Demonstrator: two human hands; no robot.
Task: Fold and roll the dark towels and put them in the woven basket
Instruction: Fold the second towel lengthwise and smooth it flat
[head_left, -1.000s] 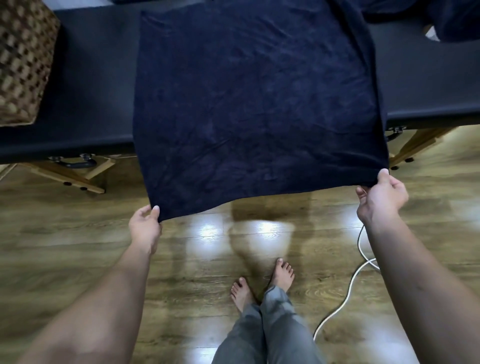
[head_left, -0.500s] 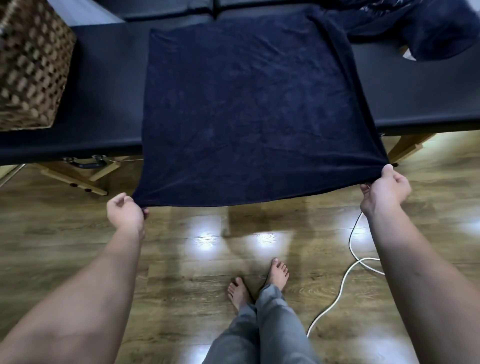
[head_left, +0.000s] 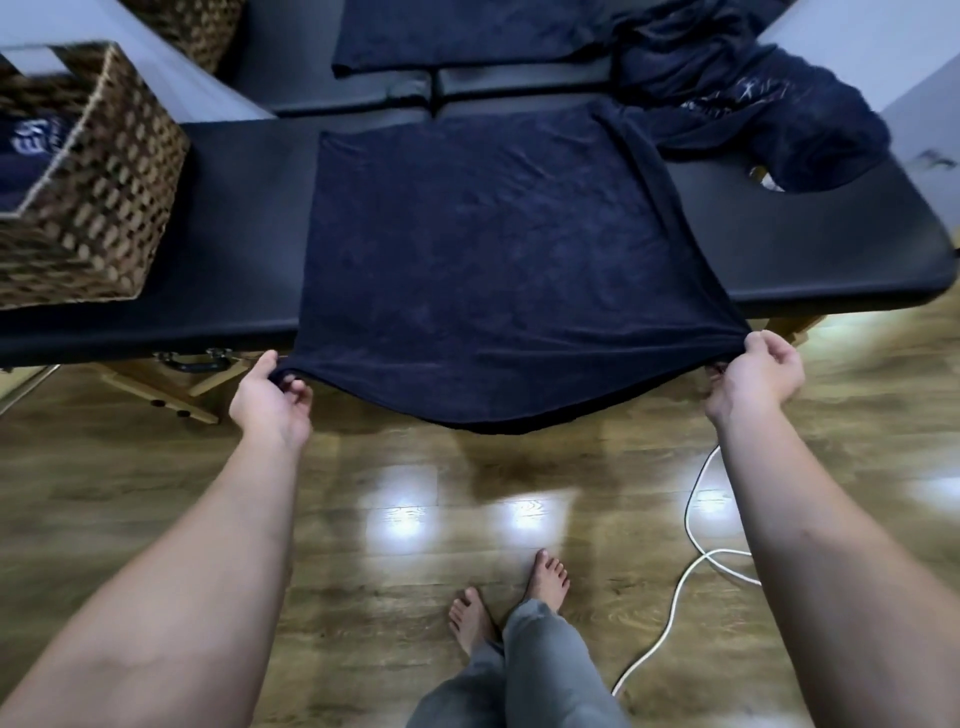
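Observation:
A dark navy towel (head_left: 493, 260) lies spread across the black padded table (head_left: 805, 244), its near edge hanging off the front and sagging in the middle. My left hand (head_left: 272, 395) pinches the towel's near left corner. My right hand (head_left: 753, 376) grips the near right corner. The woven basket (head_left: 104, 187) stands on the table at the far left, with a dark towel (head_left: 26, 150) partly visible inside.
A crumpled heap of dark towels (head_left: 753, 104) lies at the table's back right. Another flat dark towel (head_left: 457, 36) lies on a second table behind. A white cable (head_left: 691, 561) snakes over the wooden floor by my bare feet (head_left: 509, 597).
The towel has been lowered flatter onto the table and both hands have dropped toward the table's front edge. The view has tilted so more of the basket and back table shows.

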